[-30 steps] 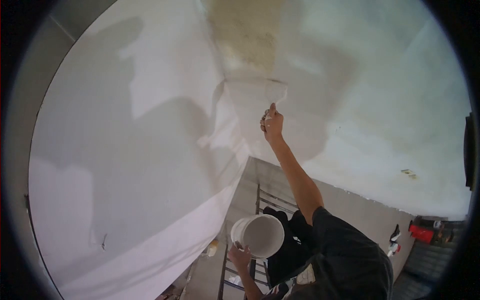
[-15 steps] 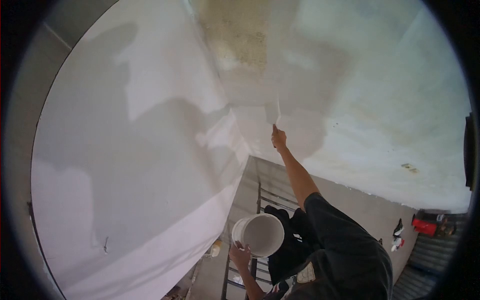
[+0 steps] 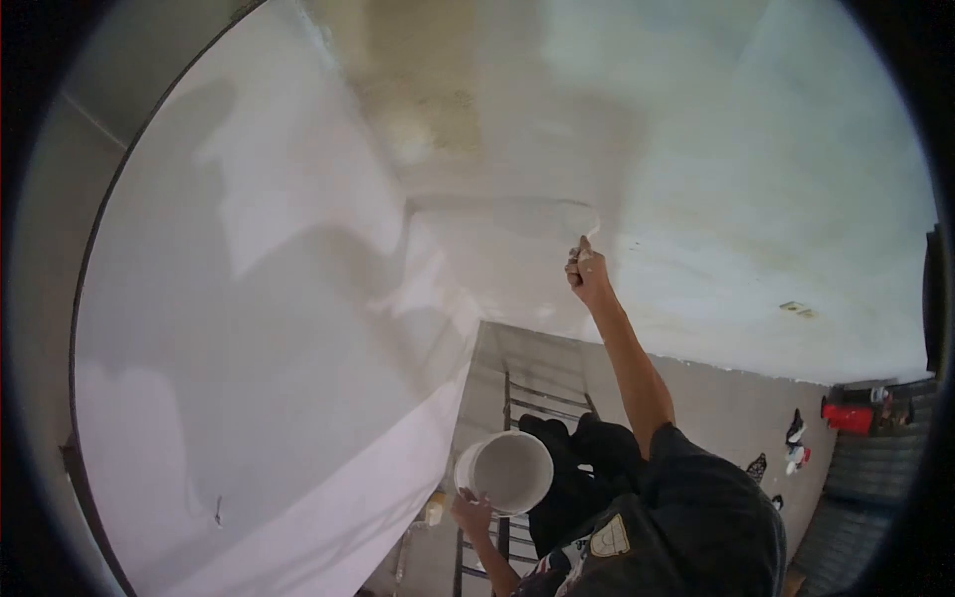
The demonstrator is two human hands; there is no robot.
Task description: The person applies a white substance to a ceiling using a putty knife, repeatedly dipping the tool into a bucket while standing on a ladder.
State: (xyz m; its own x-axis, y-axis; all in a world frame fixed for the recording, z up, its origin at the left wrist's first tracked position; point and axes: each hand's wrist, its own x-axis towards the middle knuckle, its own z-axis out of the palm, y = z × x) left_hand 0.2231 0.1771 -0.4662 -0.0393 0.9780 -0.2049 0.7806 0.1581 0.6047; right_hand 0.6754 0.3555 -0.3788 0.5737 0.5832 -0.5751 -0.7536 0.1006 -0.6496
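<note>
My right hand (image 3: 585, 271) is raised at the end of an outstretched arm, its fingers closed round the handle of a pale, flat-bladed tool (image 3: 587, 219). The blade lies against the whitish surface (image 3: 497, 234) and is hard to tell from it. Smears of white show on the fingers. Lower down, my left hand (image 3: 473, 512) grips the rim and side of a white bucket (image 3: 512, 473), which is tilted so that its pale inside shows.
A broad white wall (image 3: 279, 328) fills the left. Below me is a metal ladder or rack (image 3: 542, 398) with dark bars. At the right are a red object (image 3: 848, 418), small black and white items (image 3: 796, 443) and a dark ribbed surface (image 3: 865, 497). Wires (image 3: 218, 512) poke from the wall.
My right hand first came down with the tool, then moved right, and the blade has turned. The view has shifted a little. My left hand keeps hold of the bucket.
</note>
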